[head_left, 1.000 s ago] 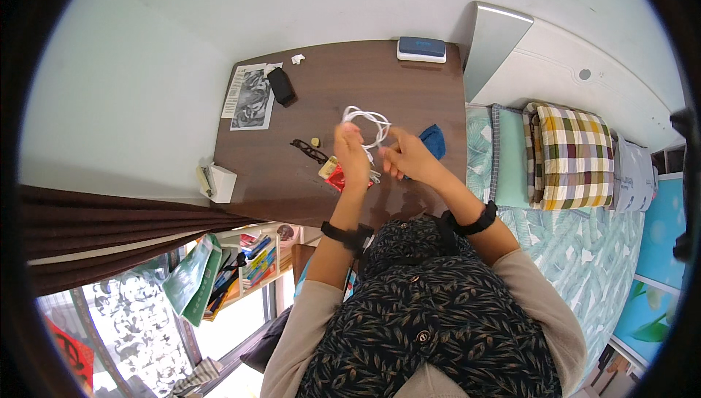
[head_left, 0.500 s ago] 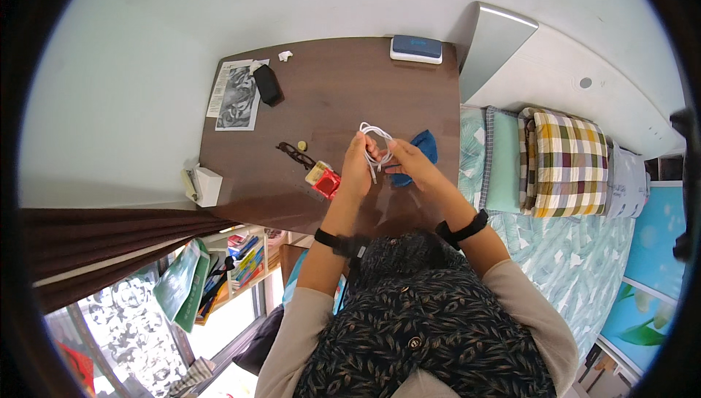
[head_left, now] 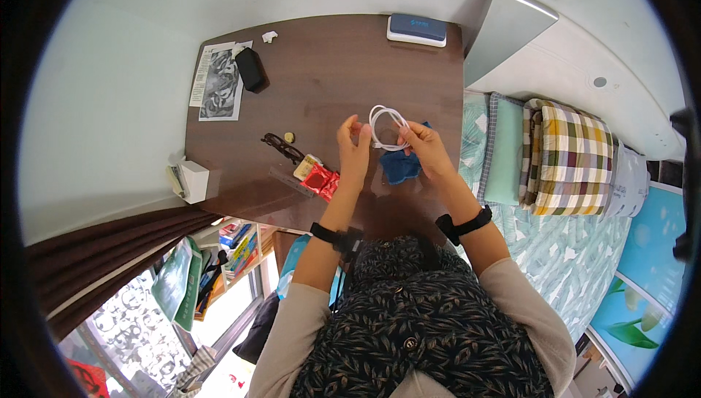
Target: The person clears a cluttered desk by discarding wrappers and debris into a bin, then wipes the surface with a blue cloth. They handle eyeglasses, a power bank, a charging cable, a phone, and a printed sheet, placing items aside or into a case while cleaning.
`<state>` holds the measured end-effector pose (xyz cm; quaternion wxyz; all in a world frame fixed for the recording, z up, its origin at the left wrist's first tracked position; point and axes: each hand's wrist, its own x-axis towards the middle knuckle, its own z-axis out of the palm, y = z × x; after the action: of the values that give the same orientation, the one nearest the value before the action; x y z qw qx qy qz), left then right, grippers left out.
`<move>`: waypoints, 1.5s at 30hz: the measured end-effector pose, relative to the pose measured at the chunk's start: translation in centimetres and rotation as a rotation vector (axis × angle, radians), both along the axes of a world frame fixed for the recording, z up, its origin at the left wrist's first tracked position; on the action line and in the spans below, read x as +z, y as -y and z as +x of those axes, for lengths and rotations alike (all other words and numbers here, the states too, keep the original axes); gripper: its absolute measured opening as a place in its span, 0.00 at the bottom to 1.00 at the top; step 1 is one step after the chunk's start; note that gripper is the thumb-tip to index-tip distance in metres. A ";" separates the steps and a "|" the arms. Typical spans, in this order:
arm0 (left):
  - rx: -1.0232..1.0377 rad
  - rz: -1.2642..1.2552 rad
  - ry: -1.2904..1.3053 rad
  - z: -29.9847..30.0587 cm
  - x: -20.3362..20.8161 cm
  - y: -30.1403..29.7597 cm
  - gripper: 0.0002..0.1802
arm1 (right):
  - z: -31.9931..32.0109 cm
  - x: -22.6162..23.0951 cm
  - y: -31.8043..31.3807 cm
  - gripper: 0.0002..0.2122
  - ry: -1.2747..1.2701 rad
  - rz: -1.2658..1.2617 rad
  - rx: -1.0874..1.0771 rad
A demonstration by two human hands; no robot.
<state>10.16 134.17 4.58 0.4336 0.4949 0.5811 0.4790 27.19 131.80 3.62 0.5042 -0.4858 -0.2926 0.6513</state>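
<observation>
A coiled white cable (head_left: 374, 135) is gripped at its right side by my right hand (head_left: 429, 151), thumb and fingers pinched on the loops. My left hand (head_left: 354, 148) is just left of the coil, fingers loosely bent and apart with nothing visible in them. Below the coil and my right fingers a blue cloth (head_left: 400, 168) lies crumpled on the table. Left of my left wrist lie a red packet (head_left: 321, 179) and dark-framed glasses (head_left: 282, 147); a small round yellowish thing (head_left: 289, 137) is beside the glasses.
The brown table (head_left: 314, 69) carries a printed sheet (head_left: 221, 87), a black case (head_left: 251, 71), a crumpled white scrap (head_left: 269, 36) and a blue-and-white box (head_left: 416, 31). A white holder (head_left: 194, 181) is at the left edge. A bed (head_left: 544, 252) with folded checked bedding (head_left: 573, 157) adjoins on the right.
My left hand has come away from the coil to the left, while my right hand keeps hold of it. The cable's loops hang more openly, and the whole view has shifted slightly.
</observation>
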 end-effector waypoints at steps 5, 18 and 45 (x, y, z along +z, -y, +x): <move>-0.319 0.543 -0.659 -1.0 2.9 0.2 0.17 | -0.3 0.1 -1.0 0.12 0.018 0.051 -0.086; 0.063 -0.197 0.460 -1.7 -1.3 -1.2 0.15 | -0.1 -0.5 -1.8 0.12 -0.232 0.073 -0.064; -0.308 -0.581 0.832 -3.0 2.9 -2.9 0.10 | 0.1 4.3 -3.7 0.15 -0.046 0.092 0.280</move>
<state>7.15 137.09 7.50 0.8121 0.2021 0.3892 0.3849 27.29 135.48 7.96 0.4367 -0.4015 -0.3753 0.7123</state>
